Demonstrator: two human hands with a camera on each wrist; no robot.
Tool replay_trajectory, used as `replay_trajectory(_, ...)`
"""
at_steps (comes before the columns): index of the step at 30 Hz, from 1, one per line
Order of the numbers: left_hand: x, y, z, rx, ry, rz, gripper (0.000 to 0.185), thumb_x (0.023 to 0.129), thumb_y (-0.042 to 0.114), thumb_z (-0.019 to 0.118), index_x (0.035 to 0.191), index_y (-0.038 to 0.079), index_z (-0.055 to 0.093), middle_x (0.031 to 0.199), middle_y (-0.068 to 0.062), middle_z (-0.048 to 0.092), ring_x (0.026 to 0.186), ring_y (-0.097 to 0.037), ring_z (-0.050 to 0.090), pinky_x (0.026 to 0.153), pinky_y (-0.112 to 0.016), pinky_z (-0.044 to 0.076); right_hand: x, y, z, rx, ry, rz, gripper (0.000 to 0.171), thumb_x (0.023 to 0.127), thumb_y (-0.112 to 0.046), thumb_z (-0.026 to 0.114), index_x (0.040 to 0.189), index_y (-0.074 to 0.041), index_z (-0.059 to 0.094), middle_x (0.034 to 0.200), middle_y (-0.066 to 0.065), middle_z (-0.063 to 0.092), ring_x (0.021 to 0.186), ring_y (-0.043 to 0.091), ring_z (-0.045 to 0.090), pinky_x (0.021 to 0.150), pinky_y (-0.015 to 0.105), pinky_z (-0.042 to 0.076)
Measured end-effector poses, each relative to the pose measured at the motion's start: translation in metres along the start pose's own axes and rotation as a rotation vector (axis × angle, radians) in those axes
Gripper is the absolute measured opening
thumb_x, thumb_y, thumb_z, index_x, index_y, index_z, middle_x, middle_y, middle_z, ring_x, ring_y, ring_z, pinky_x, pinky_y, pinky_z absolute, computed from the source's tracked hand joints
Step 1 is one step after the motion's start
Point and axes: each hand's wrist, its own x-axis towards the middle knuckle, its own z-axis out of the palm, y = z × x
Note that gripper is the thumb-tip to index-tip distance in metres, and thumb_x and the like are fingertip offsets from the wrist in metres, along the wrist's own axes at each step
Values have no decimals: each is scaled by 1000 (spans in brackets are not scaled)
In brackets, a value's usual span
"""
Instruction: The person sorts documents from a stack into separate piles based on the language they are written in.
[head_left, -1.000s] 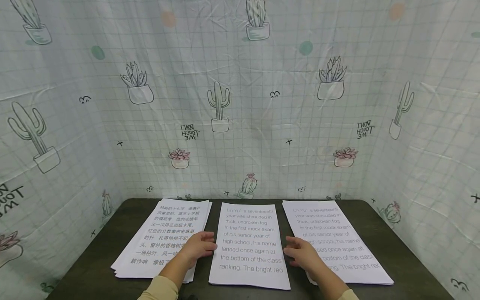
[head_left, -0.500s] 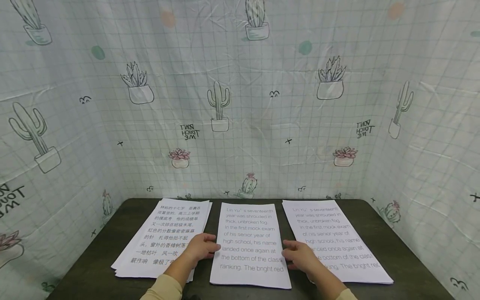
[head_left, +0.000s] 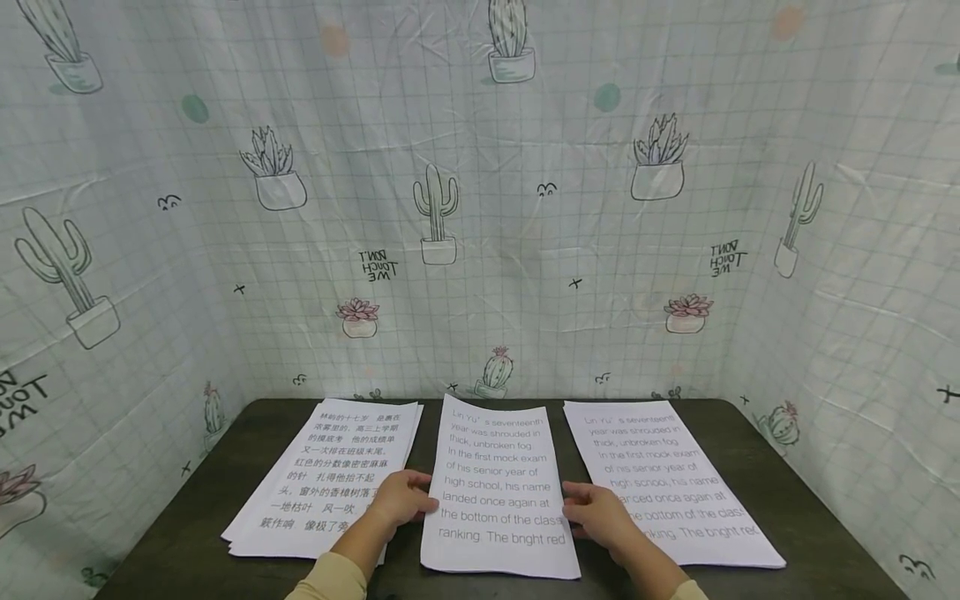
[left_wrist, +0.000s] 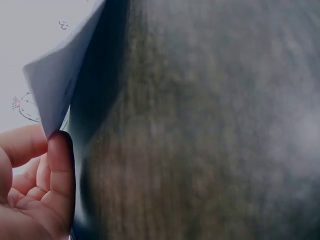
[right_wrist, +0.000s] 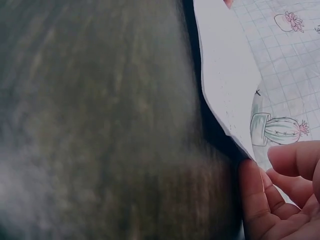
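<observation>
Three lots of printed paper lie side by side on a dark table [head_left: 795, 492]. My left hand [head_left: 417, 500] pinches the left edge of the middle sheet [head_left: 498, 492], which bears English text. My right hand [head_left: 579, 505] pinches its right edge. The sheet's far end rides slightly up off the table. In the left wrist view the sheet [left_wrist: 65, 70] curves up above the table, with a fingertip [left_wrist: 60, 160] at its edge. The right wrist view shows the sheet [right_wrist: 225, 85] raised over my fingers [right_wrist: 257, 195].
A stack with Chinese text [head_left: 330, 475] lies left of the middle sheet, partly under my left wrist. A stack with English text [head_left: 667, 483] lies to the right. A cactus-print cloth [head_left: 480, 208] walls the table on three sides.
Both hands have closed in on the middle sheet's side edges, and the sheet has lifted a little, its far end now higher and nearer the back wall.
</observation>
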Motion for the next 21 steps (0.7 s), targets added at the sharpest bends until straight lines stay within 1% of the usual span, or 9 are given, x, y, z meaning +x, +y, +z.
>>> replay_trajectory(6,1,-1,1,-3,35,-2,42,76,-3,68,116,-12,62,95,-15,69,72,-15,65,66,-33,58,-1,0,1,7,2,-3,48,86,1,61,131,11,53,110,20,64,92,21,65,75,40,59)
replay_trajectory(12,-1,-3,2,-19,77,4,23,78,0,68,99,-10,66,86,-13,66,69,-15,63,63,-31,58,-2,0,1,7,9,-6,47,85,2,61,131,11,54,110,20,64,92,20,64,75,41,59)
replay_trajectory(16,-1,-4,4,-29,110,15,16,80,5,69,91,-6,66,81,-9,63,65,-14,59,58,-26,54,-2,1,0,14,7,-8,47,85,2,61,131,12,54,110,20,65,93,22,65,76,42,60)
replay_trajectory(18,-1,-4,5,-33,111,18,16,80,6,69,91,-5,66,80,-7,62,64,-13,56,57,-24,51,-2,1,0,20,6,-10,47,85,2,61,131,12,53,109,20,65,94,24,66,76,42,60)
replay_trajectory(21,0,-5,6,-44,93,19,17,82,8,67,93,-4,66,79,-6,61,64,-13,55,57,-24,50,-2,1,0,25,6,-15,47,86,2,60,131,13,53,109,21,65,95,25,67,75,41,60)
